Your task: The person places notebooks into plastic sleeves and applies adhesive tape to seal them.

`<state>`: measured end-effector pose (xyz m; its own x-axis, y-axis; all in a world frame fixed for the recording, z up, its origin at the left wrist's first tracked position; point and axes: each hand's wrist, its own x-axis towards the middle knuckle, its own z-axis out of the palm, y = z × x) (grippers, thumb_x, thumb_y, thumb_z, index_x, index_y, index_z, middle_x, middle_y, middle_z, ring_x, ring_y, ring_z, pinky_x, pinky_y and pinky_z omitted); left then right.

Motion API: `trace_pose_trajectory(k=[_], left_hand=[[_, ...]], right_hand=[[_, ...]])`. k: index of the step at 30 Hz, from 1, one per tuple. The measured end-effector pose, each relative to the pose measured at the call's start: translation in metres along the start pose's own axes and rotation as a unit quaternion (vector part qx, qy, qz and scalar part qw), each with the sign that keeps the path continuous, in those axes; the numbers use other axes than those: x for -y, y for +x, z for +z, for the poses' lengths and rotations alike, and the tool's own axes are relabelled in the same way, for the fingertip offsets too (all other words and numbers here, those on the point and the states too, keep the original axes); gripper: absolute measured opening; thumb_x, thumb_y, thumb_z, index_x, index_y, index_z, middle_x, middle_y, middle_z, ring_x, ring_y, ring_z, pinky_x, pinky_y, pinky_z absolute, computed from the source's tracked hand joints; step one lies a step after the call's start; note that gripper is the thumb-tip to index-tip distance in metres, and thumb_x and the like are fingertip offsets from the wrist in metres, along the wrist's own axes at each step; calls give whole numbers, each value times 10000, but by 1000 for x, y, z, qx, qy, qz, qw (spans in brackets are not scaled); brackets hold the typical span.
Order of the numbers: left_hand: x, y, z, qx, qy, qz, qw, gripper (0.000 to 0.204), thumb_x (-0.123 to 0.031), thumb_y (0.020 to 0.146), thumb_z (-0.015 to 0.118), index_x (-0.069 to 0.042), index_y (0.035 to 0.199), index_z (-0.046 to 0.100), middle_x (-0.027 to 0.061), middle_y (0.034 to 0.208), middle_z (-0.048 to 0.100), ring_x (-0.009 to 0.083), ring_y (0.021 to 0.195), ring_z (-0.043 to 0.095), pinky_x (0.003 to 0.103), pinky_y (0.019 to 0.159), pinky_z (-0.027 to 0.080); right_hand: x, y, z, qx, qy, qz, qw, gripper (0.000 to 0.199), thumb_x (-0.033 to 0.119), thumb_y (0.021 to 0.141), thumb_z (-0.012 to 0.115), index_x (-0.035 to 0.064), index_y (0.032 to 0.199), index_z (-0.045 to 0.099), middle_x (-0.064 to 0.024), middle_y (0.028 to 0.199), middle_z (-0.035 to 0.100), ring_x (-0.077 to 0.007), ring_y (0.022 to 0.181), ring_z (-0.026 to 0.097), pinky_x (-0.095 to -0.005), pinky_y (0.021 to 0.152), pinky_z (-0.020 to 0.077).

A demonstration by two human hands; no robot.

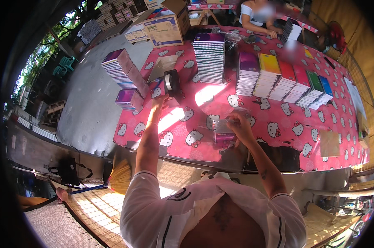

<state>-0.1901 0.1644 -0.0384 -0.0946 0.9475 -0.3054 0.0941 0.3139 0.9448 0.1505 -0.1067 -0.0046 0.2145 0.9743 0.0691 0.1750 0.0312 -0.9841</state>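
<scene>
Purple bundle (224, 137): a small pack of notebooks in clear wrap, lying on the pink cartoon-cat tablecloth (278, 124) near the table's front edge, well in front of the tape dispenser (170, 82).
Head view, my right hand (238, 124): fingers closed on the clear wrap at the bundle's top, pinching it down; to the right of the dispenser and nearer me.
Head view, my left hand (158, 100): stretched out, fingertips touching the dispenser's near side; I cannot tell whether it grips anything.
Stacks: one tall purple-topped pile (209, 58) just right of the dispenser; a slanted row of coloured piles (284, 82) further right; leaning piles (123, 72) to its left.
Cardboard box (165, 27): behind the dispenser, at the table's far edge.
Another person (257, 18): far side, handling notebooks.
Progress: as I judge it, this bundle is wrapped but not yet taped; many loose stacks remain.
</scene>
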Motion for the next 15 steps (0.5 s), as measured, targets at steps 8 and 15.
trace_pose_trajectory(k=[8,15], left_hand=[[5,6,4,-57,24,97,993,283,-213,832,764,-9,1025,731,93,903,708,187,785,655,310,656,519],[57,-12,-16,-24,-59,213,975,130,-149,866,696,-54,953,692,99,836,714,239,754,691,381,661,545]], right_hand=[[-3,-3,8,-9,-12,-41,999,339,35,857,724,8,1180,624,-65,1048,667,-128,910,629,-275,809,508],[3,-4,18,2,21,-22,1000,322,33,882,692,20,1194,615,-50,1018,655,-111,895,612,-254,790,498]])
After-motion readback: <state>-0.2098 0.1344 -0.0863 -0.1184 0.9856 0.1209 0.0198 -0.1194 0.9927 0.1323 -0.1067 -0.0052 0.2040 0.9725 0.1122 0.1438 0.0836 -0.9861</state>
